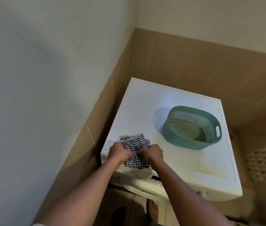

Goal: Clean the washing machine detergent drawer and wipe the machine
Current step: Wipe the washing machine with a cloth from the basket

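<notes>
While the cloth point(134, 144) is held bunched at the machine's point(145, 108) front-left corner, it is gripped by left hand point(118, 153) and right hand point(153, 152) alike; open top is spread ahead and rightward, nearer the right hand, toward the basket point(178, 137).

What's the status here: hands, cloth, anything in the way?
Both left hand and right hand grip checkered cloth, bunched at washing machine top's front left corner. Empty green basket on top, right of cloth, apart.

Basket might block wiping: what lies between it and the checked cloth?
Nothing; the head view shows only bare white machine top between cloth and basket.
</notes>
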Tool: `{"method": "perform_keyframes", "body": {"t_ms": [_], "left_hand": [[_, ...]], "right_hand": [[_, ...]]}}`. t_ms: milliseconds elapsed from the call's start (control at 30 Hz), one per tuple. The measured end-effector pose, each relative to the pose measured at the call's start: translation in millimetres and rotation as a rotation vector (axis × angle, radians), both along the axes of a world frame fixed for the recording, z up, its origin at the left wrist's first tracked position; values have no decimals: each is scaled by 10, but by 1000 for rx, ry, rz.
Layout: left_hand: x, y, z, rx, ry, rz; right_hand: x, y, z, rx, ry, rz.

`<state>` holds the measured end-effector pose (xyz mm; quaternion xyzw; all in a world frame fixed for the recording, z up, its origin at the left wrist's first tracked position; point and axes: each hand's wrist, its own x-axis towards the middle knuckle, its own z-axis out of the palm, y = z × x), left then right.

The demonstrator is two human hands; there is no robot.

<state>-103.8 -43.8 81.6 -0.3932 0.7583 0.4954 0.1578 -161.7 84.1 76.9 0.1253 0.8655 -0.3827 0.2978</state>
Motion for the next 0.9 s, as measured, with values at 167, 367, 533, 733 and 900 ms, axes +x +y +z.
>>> {"method": "perform_keyframes", "body": {"t_ms": [167, 367, 533, 733, 900], "left_hand": [[-208, 348, 364, 502, 290, 79], [-878, 968, 975, 633, 472, -67], [-1450, 1373, 832, 392, 401, -155], [-1847, 1581, 492, -91, 289, -420], [-2008, 1634, 314, -284, 188, -582]], "right_hand": [[-199, 673, 473, -578, -15, -113], [-838, 1550, 1041, -875, 77, -192], [-1472, 2017, 949, -720, 3, -273], [-1896, 2022, 671, -287, 30, -27], [-2027, 1849, 478, 38, 141, 173]]}}
